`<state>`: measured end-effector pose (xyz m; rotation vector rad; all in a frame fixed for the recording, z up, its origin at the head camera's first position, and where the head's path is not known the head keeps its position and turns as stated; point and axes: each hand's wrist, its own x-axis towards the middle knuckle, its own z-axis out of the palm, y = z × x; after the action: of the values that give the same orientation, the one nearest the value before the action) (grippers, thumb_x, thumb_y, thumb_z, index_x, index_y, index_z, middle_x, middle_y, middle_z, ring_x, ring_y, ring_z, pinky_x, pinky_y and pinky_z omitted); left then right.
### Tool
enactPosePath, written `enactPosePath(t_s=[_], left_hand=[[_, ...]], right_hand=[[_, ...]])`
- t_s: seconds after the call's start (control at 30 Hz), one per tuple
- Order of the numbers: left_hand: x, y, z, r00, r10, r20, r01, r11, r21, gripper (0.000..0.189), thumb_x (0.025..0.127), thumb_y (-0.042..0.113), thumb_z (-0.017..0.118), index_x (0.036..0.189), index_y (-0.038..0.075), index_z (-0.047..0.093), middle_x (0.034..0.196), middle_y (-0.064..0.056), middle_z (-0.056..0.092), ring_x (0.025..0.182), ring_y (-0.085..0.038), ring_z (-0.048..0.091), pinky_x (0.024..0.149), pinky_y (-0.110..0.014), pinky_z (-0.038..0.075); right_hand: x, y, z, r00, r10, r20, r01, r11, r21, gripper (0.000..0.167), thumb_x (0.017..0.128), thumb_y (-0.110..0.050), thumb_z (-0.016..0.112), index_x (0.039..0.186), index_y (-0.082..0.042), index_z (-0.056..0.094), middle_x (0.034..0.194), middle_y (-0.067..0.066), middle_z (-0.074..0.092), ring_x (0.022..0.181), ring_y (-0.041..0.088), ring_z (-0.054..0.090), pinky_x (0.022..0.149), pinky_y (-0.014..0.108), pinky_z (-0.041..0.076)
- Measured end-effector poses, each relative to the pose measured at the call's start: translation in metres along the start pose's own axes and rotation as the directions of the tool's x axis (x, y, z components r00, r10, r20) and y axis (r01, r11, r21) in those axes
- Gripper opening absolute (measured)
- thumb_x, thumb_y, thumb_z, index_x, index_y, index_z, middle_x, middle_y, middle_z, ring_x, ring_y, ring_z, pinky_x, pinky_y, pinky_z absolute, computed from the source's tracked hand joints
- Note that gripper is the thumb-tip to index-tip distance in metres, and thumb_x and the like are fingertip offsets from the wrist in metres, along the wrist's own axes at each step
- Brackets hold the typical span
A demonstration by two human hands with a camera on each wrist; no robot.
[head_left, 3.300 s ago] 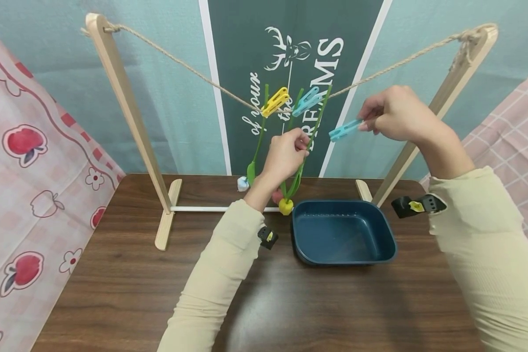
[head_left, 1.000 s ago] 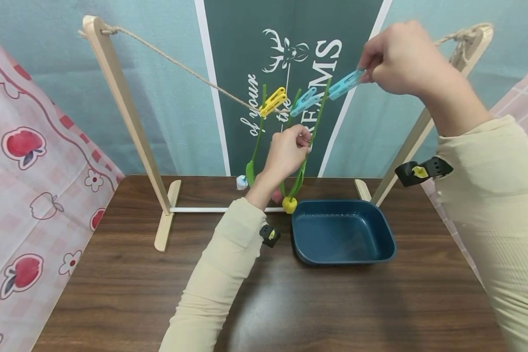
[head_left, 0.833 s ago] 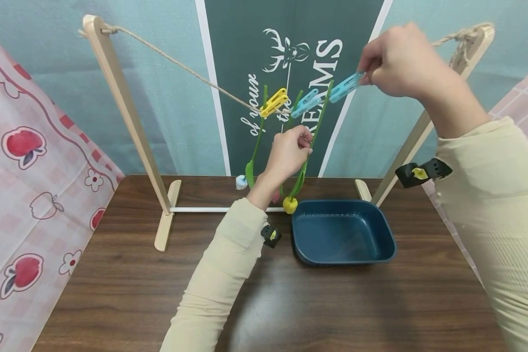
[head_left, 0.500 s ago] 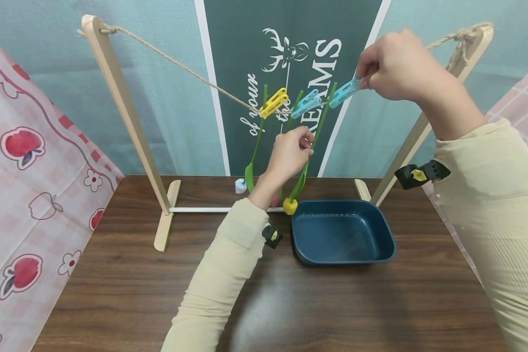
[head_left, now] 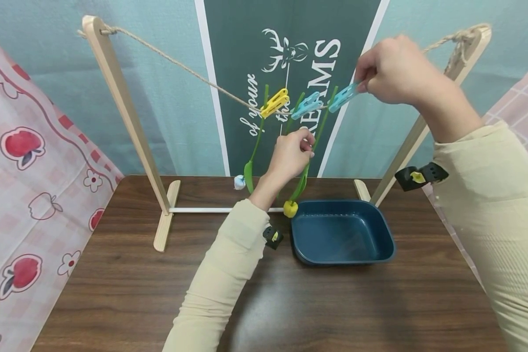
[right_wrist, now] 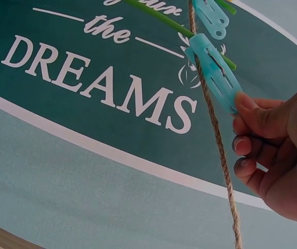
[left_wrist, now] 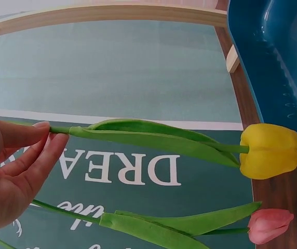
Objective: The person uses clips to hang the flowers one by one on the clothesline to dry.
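Note:
My left hand point(head_left: 290, 154) pinches the green stem of a yellow artificial tulip point(left_wrist: 269, 150), which hangs head down. With thumb and fingertips, my right hand point(head_left: 393, 73) grips the tail end of a light blue clothespin point(right_wrist: 214, 72). In the right wrist view that clothespin's jaws lie over the twine rope point(right_wrist: 221, 161) and the upper stem. Left of it, another blue clothespin point(head_left: 306, 105) and a yellow clothespin point(head_left: 275, 102) sit on the rope with stems at them. A pink tulip point(left_wrist: 270, 225) and a pale blue-white tulip point(head_left: 239, 182) hang upside down below.
Two wooden posts point(head_left: 127, 107) carry the sagging rope, with a white rod point(head_left: 200, 209) joining their feet. A dark blue basin point(head_left: 343, 256) stands on the brown table point(head_left: 325, 308) below the right hand. Printed curtains point(head_left: 176, 122) enclose the back and sides.
Carrying the clothespin, my right hand rose and moved to the rope beside the yellow tulip's stem, then lowered slightly. The left hand kept its pinch and shifted slightly right.

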<state>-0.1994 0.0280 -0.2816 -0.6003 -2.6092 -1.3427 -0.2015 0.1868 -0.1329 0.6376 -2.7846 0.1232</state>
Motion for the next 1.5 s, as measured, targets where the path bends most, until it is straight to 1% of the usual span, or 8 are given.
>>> enactPosePath(t_s=[0.2,0.67,0.8,1.03,1.2,1.3,1.4,1.5], left_hand=[[0.0002,-0.0003,0.0004,1.000,-0.002,0.004,0.002,1.000,0.003,0.012,0.084,0.002,0.062,0.096,0.003,0.062,0.082,-0.005,0.063,0.077,-0.014,0.057,0.066,-0.021,0.044],[0.0014,-0.0007,0.0008,1.000,-0.005,0.009,0.005,1.000,0.001,0.012,0.085,0.003,0.062,0.097,0.004,0.062,0.083,-0.004,0.063,0.079,-0.013,0.058,0.066,-0.021,0.044],[0.0017,-0.0014,0.0008,1.000,-0.019,0.012,0.019,1.000,0.002,0.013,0.085,0.004,0.062,0.098,0.005,0.062,0.084,-0.004,0.063,0.080,-0.014,0.057,0.068,-0.021,0.044],[0.0022,-0.0027,0.0019,1.000,-0.020,0.000,0.020,1.000,0.008,0.012,0.085,0.005,0.062,0.098,0.005,0.063,0.084,-0.003,0.062,0.080,-0.013,0.057,0.070,-0.021,0.044],[0.0022,-0.0032,0.0020,1.000,-0.031,-0.003,0.031,1.000,0.001,0.014,0.086,0.006,0.062,0.099,0.005,0.063,0.086,-0.003,0.063,0.081,-0.013,0.056,0.070,-0.020,0.044],[0.0019,-0.0037,0.0024,1.000,-0.030,-0.002,0.030,1.000,-0.008,0.013,0.085,0.005,0.062,0.099,0.005,0.063,0.086,-0.003,0.063,0.080,-0.013,0.057,0.068,-0.020,0.045],[0.0014,-0.0042,0.0025,1.000,-0.026,-0.004,0.026,1.000,-0.011,0.011,0.085,0.004,0.062,0.096,0.006,0.063,0.084,-0.003,0.063,0.079,-0.013,0.057,0.068,-0.020,0.044],[0.0010,-0.0047,0.0025,1.000,-0.025,-0.003,0.025,1.000,-0.006,0.010,0.085,0.004,0.062,0.095,0.006,0.063,0.083,-0.002,0.063,0.078,-0.013,0.056,0.069,-0.020,0.044]], right_hand=[[0.0002,-0.0008,0.0028,1.000,-0.028,-0.003,0.028,1.000,-0.003,0.010,0.083,0.005,0.055,0.079,0.009,0.063,0.072,0.022,0.059,0.068,0.029,0.045,0.055,0.038,0.034],[-0.0008,0.0004,0.0022,1.000,-0.021,0.002,0.021,1.000,-0.001,0.009,0.082,0.005,0.056,0.083,0.011,0.063,0.069,0.020,0.058,0.065,0.028,0.043,0.054,0.037,0.033],[-0.0017,0.0008,0.0019,1.000,0.002,0.021,-0.002,1.000,0.010,0.011,0.083,0.004,0.055,0.087,0.011,0.063,0.071,0.020,0.058,0.066,0.027,0.042,0.055,0.037,0.033],[-0.0029,0.0050,0.0020,0.998,0.023,0.051,-0.025,0.999,0.029,0.017,0.086,0.000,0.055,0.096,0.011,0.063,0.075,0.019,0.059,0.065,0.026,0.041,0.055,0.036,0.032],[-0.0042,0.0056,0.0007,0.995,0.066,0.075,-0.070,0.996,0.056,0.021,0.088,-0.003,0.055,0.104,0.009,0.062,0.083,0.021,0.061,0.067,0.026,0.042,0.054,0.034,0.032],[-0.0053,0.0060,-0.0009,0.991,0.096,0.092,-0.103,0.992,0.073,0.024,0.089,-0.004,0.055,0.108,0.009,0.061,0.085,0.020,0.061,0.068,0.026,0.042,0.053,0.033,0.032],[-0.0063,0.0065,-0.0027,0.989,0.110,0.102,-0.119,0.990,0.081,0.026,0.089,-0.006,0.056,0.110,0.008,0.060,0.079,0.017,0.059,0.067,0.025,0.042,0.052,0.032,0.032],[-0.0074,0.0076,-0.0049,0.987,0.119,0.107,-0.128,0.988,0.086,0.027,0.088,-0.007,0.058,0.111,0.007,0.060,0.077,0.015,0.060,0.068,0.025,0.044,0.052,0.031,0.032]])
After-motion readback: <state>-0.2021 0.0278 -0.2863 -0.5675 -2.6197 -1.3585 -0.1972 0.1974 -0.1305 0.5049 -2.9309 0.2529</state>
